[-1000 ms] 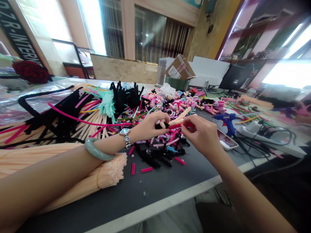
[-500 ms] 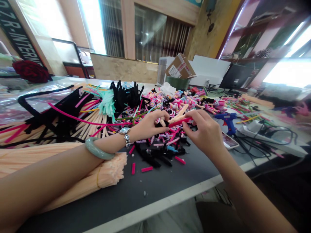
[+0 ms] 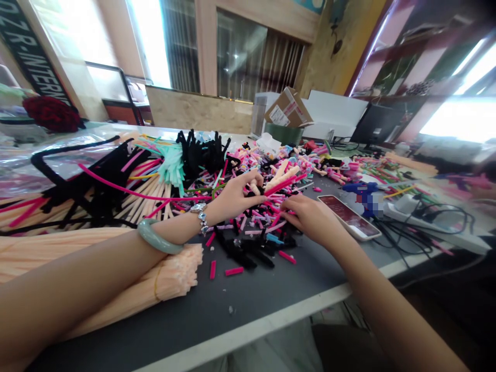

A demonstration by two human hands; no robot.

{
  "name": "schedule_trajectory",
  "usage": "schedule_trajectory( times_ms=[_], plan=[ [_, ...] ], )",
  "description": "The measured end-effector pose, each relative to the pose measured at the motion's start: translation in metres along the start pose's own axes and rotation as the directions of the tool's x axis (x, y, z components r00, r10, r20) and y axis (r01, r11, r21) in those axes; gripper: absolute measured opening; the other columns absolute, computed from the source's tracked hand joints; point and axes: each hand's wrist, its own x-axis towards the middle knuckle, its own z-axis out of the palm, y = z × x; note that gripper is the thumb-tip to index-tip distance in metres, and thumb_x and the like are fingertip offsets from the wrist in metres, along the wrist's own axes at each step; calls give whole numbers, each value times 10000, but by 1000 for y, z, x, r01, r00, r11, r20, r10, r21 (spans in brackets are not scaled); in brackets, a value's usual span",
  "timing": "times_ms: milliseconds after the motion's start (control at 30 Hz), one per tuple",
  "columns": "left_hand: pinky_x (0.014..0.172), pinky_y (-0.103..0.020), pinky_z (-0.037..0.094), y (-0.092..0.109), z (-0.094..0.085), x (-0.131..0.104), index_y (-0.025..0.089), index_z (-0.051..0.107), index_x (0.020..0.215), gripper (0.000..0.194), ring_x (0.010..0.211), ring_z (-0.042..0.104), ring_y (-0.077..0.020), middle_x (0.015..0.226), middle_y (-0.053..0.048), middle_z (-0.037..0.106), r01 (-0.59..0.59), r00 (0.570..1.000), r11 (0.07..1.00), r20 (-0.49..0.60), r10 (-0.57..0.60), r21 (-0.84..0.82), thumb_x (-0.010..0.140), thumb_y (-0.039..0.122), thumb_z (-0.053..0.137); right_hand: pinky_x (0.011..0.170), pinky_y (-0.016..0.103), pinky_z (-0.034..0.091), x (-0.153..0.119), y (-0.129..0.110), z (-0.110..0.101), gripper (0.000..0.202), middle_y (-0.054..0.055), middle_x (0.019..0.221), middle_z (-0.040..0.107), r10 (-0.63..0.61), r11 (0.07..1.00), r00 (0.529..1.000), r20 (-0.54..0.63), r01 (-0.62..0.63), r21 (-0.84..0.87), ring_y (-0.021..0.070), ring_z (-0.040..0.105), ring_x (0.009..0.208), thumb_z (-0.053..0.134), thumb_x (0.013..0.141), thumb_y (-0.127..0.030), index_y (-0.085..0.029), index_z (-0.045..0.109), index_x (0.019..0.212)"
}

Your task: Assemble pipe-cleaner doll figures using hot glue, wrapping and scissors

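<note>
- The right hand [image 3: 312, 219] has just come away from the pink strip [image 3: 289, 182] and dropped lower, toward the loose cut pieces [image 3: 273, 225].
- That leaves the left hand [image 3: 240, 195] as the piece's only support; the cream fuzzy stems [image 3: 282, 174] and pink strip jut from its grip toward the space above the right hand.
- The left hand is closed in a pinch, thumb against fingers, on the near end of the stems and strip.
- The right hand's fingers are partly curled, tips close to the cut pieces; whether they pinch anything cannot be told.
- A phone [image 3: 349, 218] lies just beyond the right hand on its outer side, with a blue glue gun [image 3: 361, 192] farther out.
- A banded cream bundle [image 3: 176, 276] lies beneath the left forearm; short pink offcuts [image 3: 234, 270] rest below the left hand.
</note>
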Motion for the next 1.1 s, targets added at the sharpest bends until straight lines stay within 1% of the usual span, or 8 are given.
schedule_trajectory(
  times_ms=[67, 167, 267, 400, 533, 667, 933, 1100],
  plan=[
    [657, -215, 421, 0, 0, 0, 184, 499, 893, 249, 676, 479, -89, 832, 16, 521, -6, 1000, 1000, 3, 6, 12, 754, 296, 673, 729, 259, 423, 3, -1, 5, 189, 67, 954, 664, -14, 1000, 997, 76, 12, 23, 182, 614, 880, 466, 927, -212, -177, 645, 979],
    [652, -209, 415, 1, 0, 0, 183, 499, 877, 236, 678, 474, -87, 823, 19, 509, -13, 1000, 1000, 4, 13, 23, 746, 267, 677, 802, 280, 440, 4, 1, 11, 236, 81, 1023, 663, 5, 1000, 992, 128, -8, 28, 202, 611, 962, 477, 903, -159, -181, 641, 1072],
    [653, -206, 414, 2, 0, 0, 182, 496, 874, 231, 676, 469, -81, 837, 19, 504, -19, 1000, 1000, 1, 19, 19, 746, 255, 675, 840, 308, 447, 3, 6, 15, 271, 99, 1070, 657, 35, 999, 988, 151, -36, 6, 228, 603, 1009, 507, 874, -144, -172, 632, 1113],
    [657, -206, 415, 1, 0, 0, 182, 493, 877, 239, 673, 467, -75, 840, 21, 500, -26, 1000, 1000, 3, 26, 14, 749, 265, 676, 842, 322, 452, 0, 9, 17, 330, 111, 1084, 645, 67, 998, 989, 132, -67, -4, 235, 599, 1008, 529, 848, -144, -170, 615, 1165],
    [656, -210, 418, 1, 1, 0, 180, 500, 878, 247, 678, 474, -82, 832, 18, 509, -29, 1000, 999, -3, 29, 27, 747, 286, 681, 823, 299, 445, 1, 7, 15, 326, 88, 1041, 635, 7, 1000, 990, 142, -7, 3, 213, 597, 972, 503, 832, -83, -201, 656, 1095],
    [660, -212, 417, 0, 1, 0, 177, 509, 875, 251, 687, 479, -87, 831, 16, 516, -30, 1000, 999, -8, 30, 39, 740, 290, 688, 788, 292, 440, 2, 5, 14, 247, 91, 999, 629, -21, 1000, 989, 150, 18, 17, 204, 597, 914, 490, 879, -131, -191, 687, 1015],
    [656, -217, 416, 1, 1, 0, 181, 517, 869, 230, 680, 484, -94, 798, 21, 520, -17, 1000, 1000, -2, 17, 24, 741, 276, 683, 764, 271, 431, 2, 3, 17, 224, 70, 931, 612, -121, 978, 990, 72, 106, 181, 173, 574, 853, 494, 895, -135, -189, 706, 941],
    [647, -216, 412, 1, 1, 0, 179, 521, 868, 232, 671, 481, -92, 786, 23, 510, -19, 1000, 1000, -7, 19, 9, 740, 280, 686, 791, 292, 441, 1, 7, 20, 187, 80, 940, 613, -83, 945, 991, -108, 112, 306, 178, 579, 864, 500, 891, -139, -163, 685, 906]
  ],
)
